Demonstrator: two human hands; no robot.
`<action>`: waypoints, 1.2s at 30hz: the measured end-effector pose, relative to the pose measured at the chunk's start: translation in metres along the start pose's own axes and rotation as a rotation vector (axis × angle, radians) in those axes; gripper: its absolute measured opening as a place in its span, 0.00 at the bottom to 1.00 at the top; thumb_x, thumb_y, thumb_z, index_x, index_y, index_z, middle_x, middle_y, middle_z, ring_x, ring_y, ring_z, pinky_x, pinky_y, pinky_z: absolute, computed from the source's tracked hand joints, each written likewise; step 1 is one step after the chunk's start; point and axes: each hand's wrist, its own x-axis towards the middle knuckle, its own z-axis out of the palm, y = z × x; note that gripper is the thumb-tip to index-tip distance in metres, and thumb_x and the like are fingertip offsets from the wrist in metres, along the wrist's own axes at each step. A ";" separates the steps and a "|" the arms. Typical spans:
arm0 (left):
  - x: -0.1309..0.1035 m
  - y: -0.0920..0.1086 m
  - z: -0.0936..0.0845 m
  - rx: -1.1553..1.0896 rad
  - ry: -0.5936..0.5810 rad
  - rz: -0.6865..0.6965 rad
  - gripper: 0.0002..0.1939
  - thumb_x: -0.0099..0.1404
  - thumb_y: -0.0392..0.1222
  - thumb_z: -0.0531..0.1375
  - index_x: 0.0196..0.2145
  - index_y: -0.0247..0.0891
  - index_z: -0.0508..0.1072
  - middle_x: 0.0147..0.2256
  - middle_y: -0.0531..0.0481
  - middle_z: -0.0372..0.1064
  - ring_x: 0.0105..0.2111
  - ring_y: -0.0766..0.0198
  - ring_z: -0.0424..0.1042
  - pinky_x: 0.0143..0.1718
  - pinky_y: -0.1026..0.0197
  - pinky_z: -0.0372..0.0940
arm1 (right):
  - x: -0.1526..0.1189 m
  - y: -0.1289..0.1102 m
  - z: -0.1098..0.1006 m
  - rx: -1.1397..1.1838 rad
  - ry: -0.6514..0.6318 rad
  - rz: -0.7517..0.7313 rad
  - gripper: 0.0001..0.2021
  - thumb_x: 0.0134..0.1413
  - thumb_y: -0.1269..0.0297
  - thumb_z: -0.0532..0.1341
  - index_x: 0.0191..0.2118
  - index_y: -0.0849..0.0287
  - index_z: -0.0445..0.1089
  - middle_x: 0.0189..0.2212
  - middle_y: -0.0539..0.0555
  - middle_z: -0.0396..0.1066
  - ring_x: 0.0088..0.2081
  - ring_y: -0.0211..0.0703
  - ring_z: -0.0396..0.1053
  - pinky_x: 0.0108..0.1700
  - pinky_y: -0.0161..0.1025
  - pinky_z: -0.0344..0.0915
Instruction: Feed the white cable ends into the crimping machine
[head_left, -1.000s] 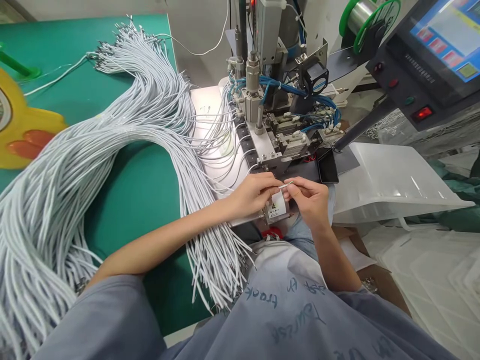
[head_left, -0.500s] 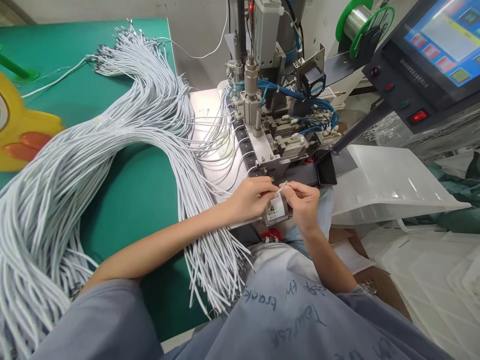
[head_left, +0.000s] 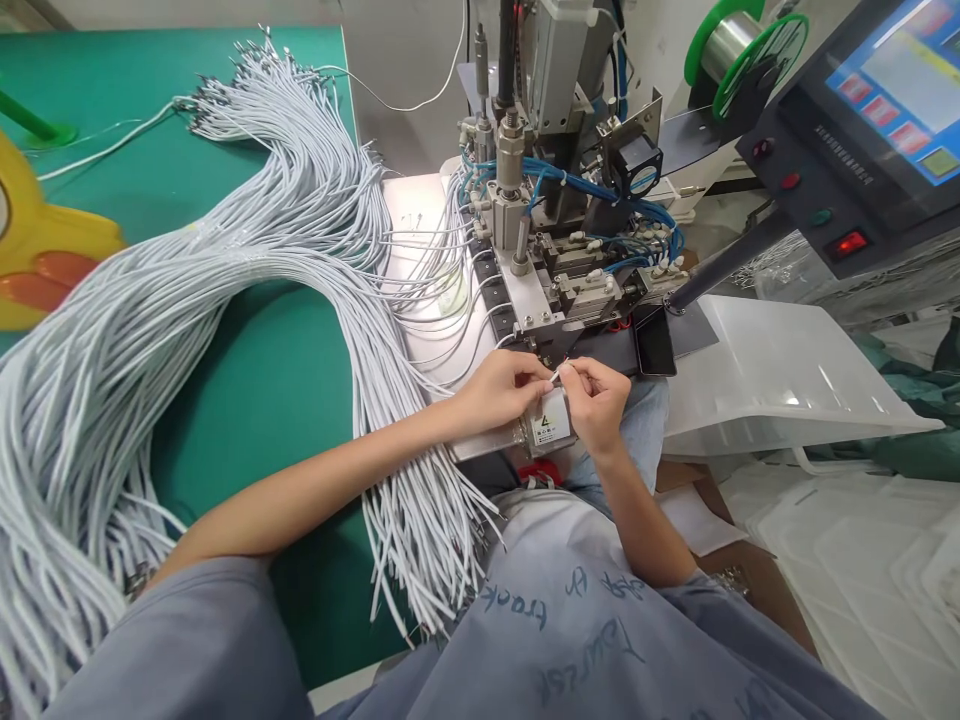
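Note:
My left hand (head_left: 504,390) pinches a thin white cable (head_left: 556,376) in front of the machine (head_left: 525,290). Close beside it on the right, my right hand (head_left: 598,400) has its thumb and fingers closed on the tip end of the same cable. The fingers hide most of that short end. Just below both hands is a white label (head_left: 551,420) on the machine's front. A large bundle of white cables (head_left: 300,262) curves over the green table, and its loose ends hang beneath my left forearm.
A control panel (head_left: 847,170) on a dark arm stands at the right, with a green wire spool (head_left: 724,45) behind it. A translucent plastic tray (head_left: 787,370) lies right of the machine. Something yellow (head_left: 60,235) is at the left edge.
My right hand has shifted slightly left, and the two hands are a little closer together on the cable. The whole view has also shifted slightly.

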 end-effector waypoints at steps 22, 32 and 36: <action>0.006 -0.013 -0.005 0.806 -0.304 0.068 0.18 0.64 0.31 0.49 0.51 0.32 0.66 0.40 0.41 0.65 0.33 0.61 0.72 0.24 0.62 0.63 | 0.036 0.044 0.001 0.148 -0.276 0.313 0.07 0.45 0.61 0.59 0.25 0.59 0.67 0.20 0.47 0.65 0.23 0.35 0.63 0.28 0.34 0.62; 0.007 -0.004 -0.006 0.879 -0.377 0.053 0.19 0.65 0.29 0.46 0.53 0.28 0.63 0.43 0.37 0.63 0.33 0.61 0.72 0.25 0.62 0.64 | 0.042 0.040 -0.001 0.142 -0.343 0.356 0.07 0.42 0.62 0.61 0.24 0.60 0.68 0.19 0.48 0.66 0.22 0.34 0.62 0.26 0.34 0.61; 0.007 -0.004 -0.006 0.886 -0.412 0.054 0.19 0.66 0.29 0.46 0.53 0.27 0.63 0.44 0.37 0.64 0.35 0.61 0.73 0.27 0.62 0.65 | 0.042 0.042 0.000 0.132 -0.350 0.378 0.06 0.41 0.63 0.59 0.22 0.60 0.66 0.17 0.46 0.63 0.20 0.32 0.59 0.24 0.33 0.59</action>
